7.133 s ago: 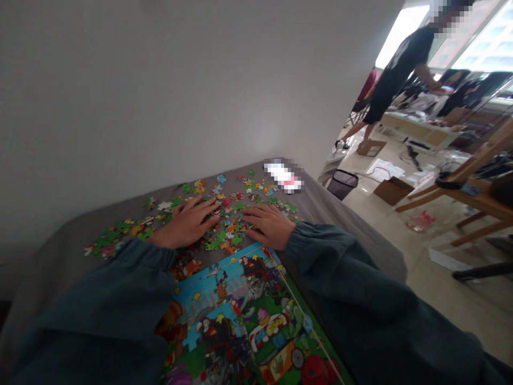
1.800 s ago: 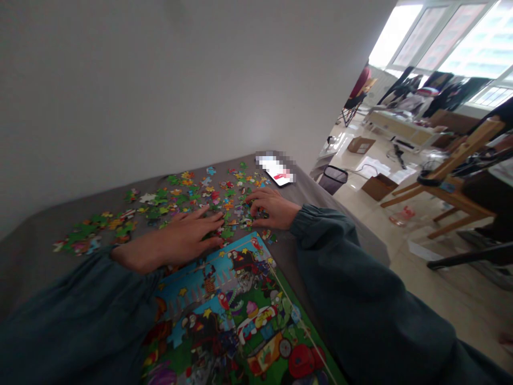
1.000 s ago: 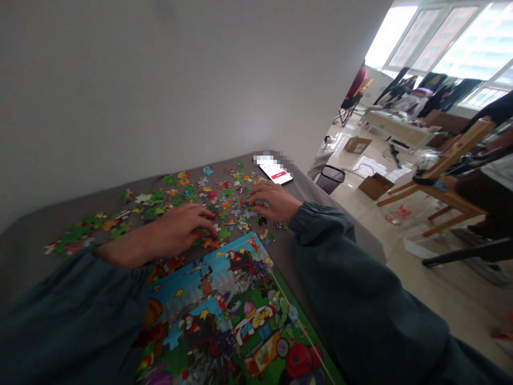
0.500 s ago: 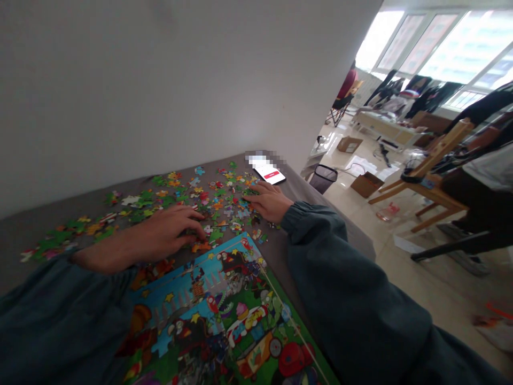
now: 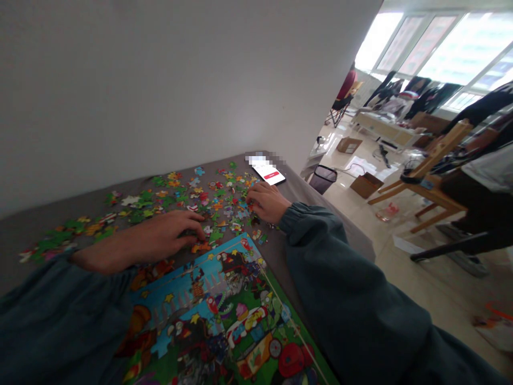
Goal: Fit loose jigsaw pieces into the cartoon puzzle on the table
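Loose jigsaw pieces (image 5: 218, 206) in many colours lie scattered over a grey cloth. My left hand (image 5: 170, 232) rests low over the pieces left of centre, its fingers loosely bent and a gap between thumb and forefinger; I see nothing held. Among the pieces on the right, my right hand (image 5: 267, 202) has its fingers curled down and drawn together. Its fingertips touch the pile, and what they hold, if anything, is hidden. Nearer me lies a partly assembled jigsaw puzzle (image 5: 240, 299) with cartoon figures, blue sky and green ground. My left sleeve covers its left part.
A lit phone (image 5: 268, 172) lies beyond my right hand, near the cloth's far right corner. A white wall (image 5: 180, 85) rises behind the cloth. On the floor to the right are a bin (image 5: 323, 179), a cardboard box (image 5: 366, 184) and a wooden chair (image 5: 428, 184); a person's legs are beside it.
My right hand's fingers, stretched out over the pieces before, have curled in and drawn back slightly to the right. My left hand has barely moved.
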The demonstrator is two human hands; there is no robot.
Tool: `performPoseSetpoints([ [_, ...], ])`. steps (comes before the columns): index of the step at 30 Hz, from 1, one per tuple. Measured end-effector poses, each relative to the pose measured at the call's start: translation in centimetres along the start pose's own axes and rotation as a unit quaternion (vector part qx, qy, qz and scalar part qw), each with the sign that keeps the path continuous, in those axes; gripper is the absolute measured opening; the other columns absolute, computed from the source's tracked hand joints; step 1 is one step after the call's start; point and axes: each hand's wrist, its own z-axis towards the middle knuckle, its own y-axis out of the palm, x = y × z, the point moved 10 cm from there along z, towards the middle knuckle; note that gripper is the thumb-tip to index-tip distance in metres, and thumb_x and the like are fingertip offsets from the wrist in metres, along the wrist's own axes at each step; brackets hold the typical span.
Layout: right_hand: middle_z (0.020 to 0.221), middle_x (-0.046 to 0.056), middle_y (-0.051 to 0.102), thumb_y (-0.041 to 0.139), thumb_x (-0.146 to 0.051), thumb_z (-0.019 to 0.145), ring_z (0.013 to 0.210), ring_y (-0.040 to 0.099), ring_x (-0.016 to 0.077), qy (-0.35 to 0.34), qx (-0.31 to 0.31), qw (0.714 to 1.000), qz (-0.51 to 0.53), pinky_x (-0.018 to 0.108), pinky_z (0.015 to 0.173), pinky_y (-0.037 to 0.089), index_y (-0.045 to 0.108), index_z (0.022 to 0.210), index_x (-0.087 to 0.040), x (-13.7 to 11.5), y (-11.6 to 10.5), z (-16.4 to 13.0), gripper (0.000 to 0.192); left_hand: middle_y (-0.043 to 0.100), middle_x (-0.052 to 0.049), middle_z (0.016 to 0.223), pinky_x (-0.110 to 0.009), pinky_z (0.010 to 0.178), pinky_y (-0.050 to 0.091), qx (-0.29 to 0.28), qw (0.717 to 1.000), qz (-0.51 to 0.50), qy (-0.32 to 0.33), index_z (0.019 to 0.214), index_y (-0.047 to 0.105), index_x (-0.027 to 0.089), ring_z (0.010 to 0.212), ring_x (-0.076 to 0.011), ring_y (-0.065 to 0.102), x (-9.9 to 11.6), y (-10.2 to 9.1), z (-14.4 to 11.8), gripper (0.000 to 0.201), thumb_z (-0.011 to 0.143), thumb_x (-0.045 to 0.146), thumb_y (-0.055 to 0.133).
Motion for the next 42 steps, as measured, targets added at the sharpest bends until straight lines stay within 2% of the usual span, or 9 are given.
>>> performPoseSetpoints([
  [5, 0.142, 0.014, 0.064, 0.053, -0.01, 0.094, 0.134, 0.05, 0.0294, 0.012, -0.018, 1.0, -0.007, 0.05, 0.116, 0.038, 0.071, 0.135, -0.017, 0.3, 0.9, 0.0, 0.045, 0.07, -0.005, 0.146, -0.05, 0.123, 0.044, 0.004, 1.0, 0.002, 0.005, 0.098, 0.084, 0.032, 0.137, -0.0312, 0.063, 0.3, -0.2, 0.0, 0.035, 0.096, 0.05, 0.054],
  [10, 0.148, 0.013, 0.062, 0.052, -0.015, 0.1, 0.139, 0.047, 0.03, 0.012, -0.024, 1.0, -0.011, 0.053, 0.118, 0.037, 0.07, 0.14, -0.021, 0.3, 1.2, -0.1, 0.044, 0.071, -0.005, 0.144, -0.05, 0.122, 0.045, 0.006, 1.0, -0.001, 0.007, 0.097, 0.084, 0.033, 0.137, -0.0304, 0.063, 0.2, -0.1, 0.1, 0.037, 0.097, 0.052, 0.053],
  [13, 0.144, 0.012, 0.064, 0.052, -0.014, 0.099, 0.138, 0.048, 0.0294, 0.003, -0.008, 1.0, -0.01, 0.051, 0.118, 0.037, 0.075, 0.13, -0.02, 0.1, 0.5, 0.0, 0.038, 0.072, -0.005, 0.144, -0.049, 0.122, 0.044, 0.004, 1.0, 0.006, 0.007, 0.097, 0.084, 0.033, 0.137, -0.0289, 0.063, 0.2, 0.0, 0.1, 0.036, 0.096, 0.05, 0.052],
  [18, 0.126, 0.011, 0.07, 0.055, -0.009, 0.093, 0.127, 0.054, 0.0275, -0.01, 0.005, 1.0, -0.003, 0.046, 0.113, 0.039, 0.079, 0.094, -0.02, -0.4, -0.2, 0.2, 0.026, 0.071, -0.006, 0.145, -0.05, 0.122, 0.044, 0.005, 1.0, 0.004, -0.002, 0.098, 0.084, 0.032, 0.137, -0.0296, 0.063, 0.4, -0.3, 0.0, 0.035, 0.096, 0.046, 0.052],
  [21, 0.123, 0.011, 0.07, 0.055, -0.009, 0.092, 0.124, 0.054, 0.0277, -0.003, 0.002, 1.0, -0.002, 0.046, 0.111, 0.04, 0.077, 0.088, -0.02, -0.2, -0.1, 0.1, 0.025, 0.072, -0.006, 0.143, -0.05, 0.122, 0.045, 0.008, 1.0, -0.003, 0.003, 0.096, 0.084, 0.031, 0.135, -0.0303, 0.064, 0.7, -0.5, -0.1, 0.037, 0.097, 0.049, 0.052],
  [26, 0.127, 0.011, 0.069, 0.055, -0.011, 0.094, 0.125, 0.055, 0.0282, 0.007, 0.007, 1.0, -0.008, 0.047, 0.111, 0.04, 0.079, 0.096, -0.021, 0.1, -0.2, 0.1, 0.026, 0.072, -0.005, 0.143, -0.05, 0.122, 0.045, 0.011, 1.0, -0.006, 0.005, 0.097, 0.084, 0.032, 0.135, -0.0303, 0.064, 0.6, -0.4, 0.0, 0.038, 0.098, 0.052, 0.052],
  [36, 0.126, 0.012, 0.072, 0.055, -0.012, 0.096, 0.125, 0.058, 0.0289, -0.001, -0.005, 1.0, -0.014, 0.047, 0.112, 0.041, 0.078, 0.104, -0.018, 0.1, 0.0, 0.1, 0.025, 0.071, -0.006, 0.145, -0.05, 0.123, 0.043, -0.002, 1.0, 0.011, -0.008, 0.098, 0.083, 0.031, 0.136, -0.0297, 0.063, 0.6, -0.2, 0.1, 0.035, 0.094, 0.044, 0.051],
  [39, 0.133, 0.012, 0.07, 0.054, -0.013, 0.098, 0.128, 0.057, 0.0278, -0.028, -0.003, 1.0, -0.007, 0.048, 0.115, 0.041, 0.076, 0.12, -0.018, -0.9, 0.1, 0.1, 0.032, 0.071, -0.007, 0.144, -0.05, 0.123, 0.043, -0.005, 1.0, 0.012, -0.009, 0.098, 0.083, 0.031, 0.136, -0.0301, 0.063, 0.7, -0.2, 0.1, 0.036, 0.094, 0.044, 0.051],
  [42, 0.151, 0.012, 0.06, 0.05, -0.017, 0.104, 0.14, 0.05, 0.028, -0.064, -0.012, 0.998, -0.011, 0.051, 0.117, 0.04, 0.063, 0.147, -0.022, -2.8, 0.9, -0.2, 0.045, 0.074, -0.006, 0.14, -0.049, 0.122, 0.044, -0.004, 1.0, 0.015, -0.007, 0.097, 0.083, 0.03, 0.134, -0.03, 0.064, 0.8, -0.1, 0.2, 0.035, 0.094, 0.042, 0.051],
])
